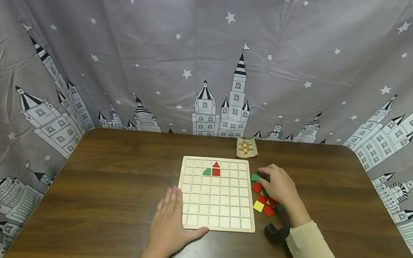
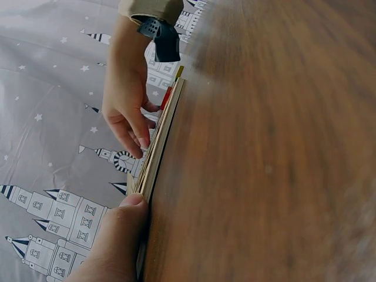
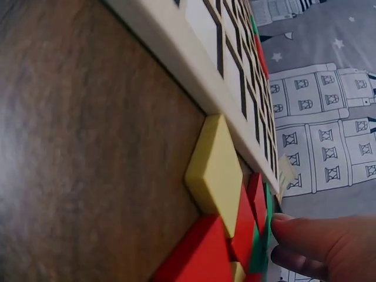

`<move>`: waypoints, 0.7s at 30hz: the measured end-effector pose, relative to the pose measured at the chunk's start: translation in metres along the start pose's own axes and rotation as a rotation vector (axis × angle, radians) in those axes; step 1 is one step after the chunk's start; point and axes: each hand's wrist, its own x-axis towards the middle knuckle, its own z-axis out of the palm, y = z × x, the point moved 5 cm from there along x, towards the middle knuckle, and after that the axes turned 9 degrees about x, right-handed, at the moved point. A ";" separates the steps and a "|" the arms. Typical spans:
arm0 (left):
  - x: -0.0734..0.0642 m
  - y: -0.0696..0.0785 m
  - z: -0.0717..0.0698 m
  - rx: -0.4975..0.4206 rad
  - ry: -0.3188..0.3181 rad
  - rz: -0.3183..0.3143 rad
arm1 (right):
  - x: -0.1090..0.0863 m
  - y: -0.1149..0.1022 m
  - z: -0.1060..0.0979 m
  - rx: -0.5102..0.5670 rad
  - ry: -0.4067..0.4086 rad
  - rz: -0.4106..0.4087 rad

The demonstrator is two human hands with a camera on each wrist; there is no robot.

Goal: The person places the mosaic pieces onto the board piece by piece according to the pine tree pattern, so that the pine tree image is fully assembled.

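A pale wooden grid board (image 1: 217,199) lies on the table. In its upper squares sit a red triangle (image 1: 216,164), a red square (image 1: 216,172) and a green quarter-round piece (image 1: 207,171). My left hand (image 1: 169,225) rests at the board's lower left corner, fingers straight along the left side and thumb at the near edge. Right of the board my right hand (image 1: 281,185) reaches over loose tiles, thumb and fingers apart, with the thumb beside a green tile (image 1: 255,177). The right wrist view shows that thumb (image 3: 285,218) close to the green tiles; whether it touches is unclear.
Several red, green and yellow tiles (image 1: 268,210) lie in a heap beside the board, a yellow square (image 1: 258,206) nearest me. A small pattern card (image 1: 246,148) stands behind the board near the table's back edge. A grey castle-print curtain (image 1: 154,53) hangs behind.
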 end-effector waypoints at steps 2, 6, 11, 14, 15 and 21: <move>0.000 0.000 0.000 0.000 -0.001 0.000 | 0.000 0.001 0.000 0.003 0.000 0.005; 0.000 0.000 -0.001 -0.005 0.000 0.004 | 0.001 0.002 0.002 0.010 0.016 0.016; 0.000 0.000 0.000 -0.001 0.003 0.005 | 0.005 0.001 0.005 0.011 0.029 0.016; 0.000 0.000 0.000 0.001 0.013 0.006 | 0.006 0.000 0.006 0.003 0.030 0.013; 0.000 0.000 0.000 -0.003 0.015 0.006 | 0.007 0.000 0.006 0.006 0.033 0.008; -0.001 -0.001 0.000 -0.023 0.026 0.006 | 0.009 -0.004 0.001 -0.002 0.056 -0.026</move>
